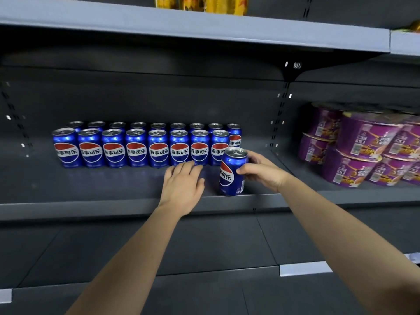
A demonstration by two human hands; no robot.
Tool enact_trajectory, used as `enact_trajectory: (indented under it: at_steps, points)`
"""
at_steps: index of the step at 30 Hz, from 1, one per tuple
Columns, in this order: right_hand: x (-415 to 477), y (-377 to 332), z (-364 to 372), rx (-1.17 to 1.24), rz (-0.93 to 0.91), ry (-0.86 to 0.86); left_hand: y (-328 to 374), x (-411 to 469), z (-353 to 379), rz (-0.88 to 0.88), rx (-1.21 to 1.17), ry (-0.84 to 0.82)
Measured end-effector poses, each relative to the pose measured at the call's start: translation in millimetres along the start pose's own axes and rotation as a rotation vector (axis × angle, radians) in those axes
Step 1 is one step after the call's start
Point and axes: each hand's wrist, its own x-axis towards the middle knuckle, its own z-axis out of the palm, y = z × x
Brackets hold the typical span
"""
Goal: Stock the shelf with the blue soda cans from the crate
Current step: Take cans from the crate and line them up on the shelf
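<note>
The blue soda can (233,171) is in my right hand (261,170), low over the front part of the shelf (113,205), its base close to the shelf's front edge. I cannot tell whether the base touches the shelf. It leans a little, its top tipped to the right, label facing me. My right fingers (252,156) curl round its far side and my thumb presses the near side, so the grip is firm around the can's middle.

The can sits just in front of the right end of the front row (136,151), eight blue cans standing upright side by side. Behind them a back row (138,125) of nine stands against the rear of the shelf; its last can on the right has none in front of it.

My left hand (183,185) lies palm down, just left of the held can and apart from it, fingers straight and holding nothing. Its fingertips reach the foot of the front row; whether they touch the cans I cannot tell.

Purple bowls (363,146) are stacked in the next bay to the right, well apart from the can.
</note>
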Motion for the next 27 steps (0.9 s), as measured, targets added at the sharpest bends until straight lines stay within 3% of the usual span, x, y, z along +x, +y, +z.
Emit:
enact_trajectory:
  at_steps: [9,20,27]
  points:
    - [18,23,-43,-0.029,0.039,0.085,22,27,31,-0.018,-0.031,-0.035]
    - [34,28,-40,0.022,0.009,0.084,21,34,43,-0.047,-0.023,-0.063]
    - [34,42,-25,-0.167,-0.084,0.349,23,31,43,-0.017,-0.012,-0.063]
